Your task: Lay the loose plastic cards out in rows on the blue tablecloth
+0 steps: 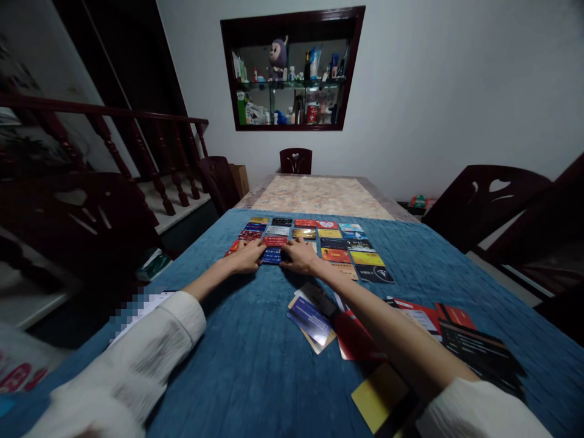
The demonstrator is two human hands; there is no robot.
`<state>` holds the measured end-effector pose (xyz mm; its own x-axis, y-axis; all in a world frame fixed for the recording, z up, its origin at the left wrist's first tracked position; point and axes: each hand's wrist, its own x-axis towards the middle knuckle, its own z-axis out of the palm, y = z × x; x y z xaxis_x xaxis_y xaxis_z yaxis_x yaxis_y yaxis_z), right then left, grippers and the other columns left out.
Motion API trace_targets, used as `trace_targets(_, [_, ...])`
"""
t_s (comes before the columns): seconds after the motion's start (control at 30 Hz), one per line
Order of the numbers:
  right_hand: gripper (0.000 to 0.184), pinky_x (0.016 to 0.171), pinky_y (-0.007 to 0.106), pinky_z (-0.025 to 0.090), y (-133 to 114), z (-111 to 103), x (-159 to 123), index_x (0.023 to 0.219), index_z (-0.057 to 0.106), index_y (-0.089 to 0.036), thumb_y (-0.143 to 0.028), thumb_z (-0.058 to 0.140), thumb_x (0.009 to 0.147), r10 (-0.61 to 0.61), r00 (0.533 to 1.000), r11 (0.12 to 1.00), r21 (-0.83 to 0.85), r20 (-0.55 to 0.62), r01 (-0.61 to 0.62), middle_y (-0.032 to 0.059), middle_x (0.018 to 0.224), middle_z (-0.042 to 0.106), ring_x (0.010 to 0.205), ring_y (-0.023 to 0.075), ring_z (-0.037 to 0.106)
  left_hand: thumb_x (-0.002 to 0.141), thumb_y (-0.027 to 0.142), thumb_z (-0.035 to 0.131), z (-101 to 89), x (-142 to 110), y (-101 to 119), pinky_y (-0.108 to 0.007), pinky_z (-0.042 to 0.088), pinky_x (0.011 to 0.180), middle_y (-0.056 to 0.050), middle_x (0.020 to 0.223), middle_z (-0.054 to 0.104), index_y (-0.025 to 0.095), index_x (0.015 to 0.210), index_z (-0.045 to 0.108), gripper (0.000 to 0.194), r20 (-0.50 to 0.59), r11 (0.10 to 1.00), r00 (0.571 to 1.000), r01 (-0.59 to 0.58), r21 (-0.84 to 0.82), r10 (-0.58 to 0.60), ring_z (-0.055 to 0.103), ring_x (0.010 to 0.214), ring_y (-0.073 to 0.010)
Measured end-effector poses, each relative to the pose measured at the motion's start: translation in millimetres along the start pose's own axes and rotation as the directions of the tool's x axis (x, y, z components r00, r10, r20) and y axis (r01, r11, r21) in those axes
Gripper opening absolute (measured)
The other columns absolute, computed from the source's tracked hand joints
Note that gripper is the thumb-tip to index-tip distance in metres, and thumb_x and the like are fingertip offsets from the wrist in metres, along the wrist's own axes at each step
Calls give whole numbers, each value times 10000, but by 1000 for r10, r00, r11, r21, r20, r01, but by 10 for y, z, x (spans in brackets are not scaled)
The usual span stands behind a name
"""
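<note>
From the head view, we've got both bare hands right in at the near edge of a grid of colourful plastic cards, and between them sits a dark blue, rectangular plastic card with pale print (pixel 272 255), flat on the blue textured tablecloth (pixel 219 371). The left hand (pixel 246 257) is palm down, fingers loosely spread and gently bent, its fingertips at the card's left side; the right hand (pixel 298 256) is over on the other side, fingers curled down by the right edge, and whether they're pinching anything, I cannot tell. Looks to me like the lining-up step: this card being squared beneath the bright red plastic card (pixel 275 241) just beyond it. A next nudge would call for light, even pressure from both sides, keeping clear of the neighbours. Right of the right hand, there's an orange-red card (pixel 336 255) in its own column. Closer to the body, the loose ones lie in overlapping disorder: a glossy violet-blue card (pixel 311 317) in a small fanned pile, a yellow card (pixel 381 395) nearer still, and black cards (pixel 483 350) out beyond the right forearm, which stretches right across this spread.
</note>
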<state>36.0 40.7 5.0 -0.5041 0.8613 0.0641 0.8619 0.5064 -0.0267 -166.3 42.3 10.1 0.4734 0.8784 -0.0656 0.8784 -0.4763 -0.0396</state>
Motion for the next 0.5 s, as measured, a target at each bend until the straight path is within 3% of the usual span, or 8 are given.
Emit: trace_targets(0.5, [407, 919, 458, 411, 31, 43, 24, 1217, 652, -243, -470, 558, 892, -28, 1000, 1000, -6, -7, 28, 119, 1289, 624, 1235, 342, 443, 813, 120, 546, 68, 93, -89, -424, 425, 998, -152, 1275, 515, 162, 1173, 558, 363, 13, 997, 998, -63, 49, 62, 500, 1217, -300])
